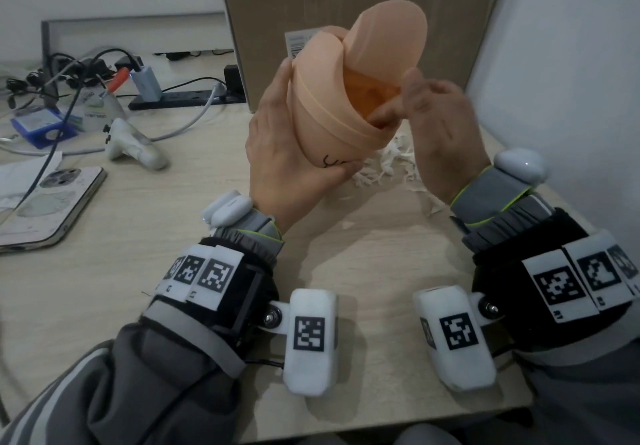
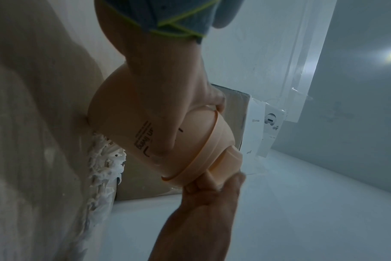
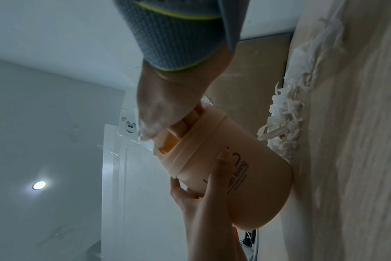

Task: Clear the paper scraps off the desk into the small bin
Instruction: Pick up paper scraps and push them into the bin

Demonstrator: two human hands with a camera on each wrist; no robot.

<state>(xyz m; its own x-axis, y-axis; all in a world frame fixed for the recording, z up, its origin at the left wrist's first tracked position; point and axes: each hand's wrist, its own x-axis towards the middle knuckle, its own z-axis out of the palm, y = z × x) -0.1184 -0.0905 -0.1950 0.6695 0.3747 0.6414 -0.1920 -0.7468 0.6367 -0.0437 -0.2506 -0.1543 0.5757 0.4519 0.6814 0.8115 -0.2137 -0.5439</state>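
Head view: your left hand [image 1: 277,147] grips the peach swing-lid bin [image 1: 332,105], tilted above the desk [image 1: 173,209] (black lettering on its side). Your right hand [image 1: 440,133] has fingers [image 1: 388,112] curled into its mouth. White paper shreds [image 1: 388,160] lie beneath, between both hands.

The small peach plastic bin [image 3: 246,178] is showing black print reading "living" on its side; the letters before it are partly hidden by fingers.
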